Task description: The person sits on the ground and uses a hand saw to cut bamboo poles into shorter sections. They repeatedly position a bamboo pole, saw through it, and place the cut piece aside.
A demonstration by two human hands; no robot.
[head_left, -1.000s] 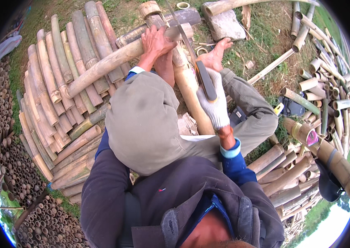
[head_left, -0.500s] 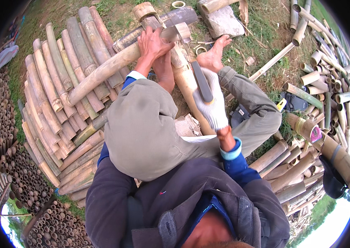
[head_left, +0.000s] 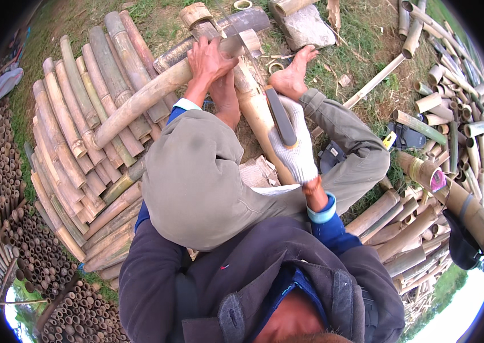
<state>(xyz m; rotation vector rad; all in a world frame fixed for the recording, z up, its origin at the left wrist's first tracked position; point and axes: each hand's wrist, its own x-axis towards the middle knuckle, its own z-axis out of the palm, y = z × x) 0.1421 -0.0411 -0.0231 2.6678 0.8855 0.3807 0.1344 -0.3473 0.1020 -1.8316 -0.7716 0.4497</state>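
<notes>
Head view shows a bamboo pole (head_left: 256,108) near the middle, running toward 12 o'clock between the feet, so it stays steady. Right hand (head_left: 294,146), gloved, is wrapped tight on a knife (head_left: 279,114) lying along it. Left hand (head_left: 207,60), bare, presses its far end at 12. Cut bamboo (head_left: 76,137) is stacked at 9.
</notes>
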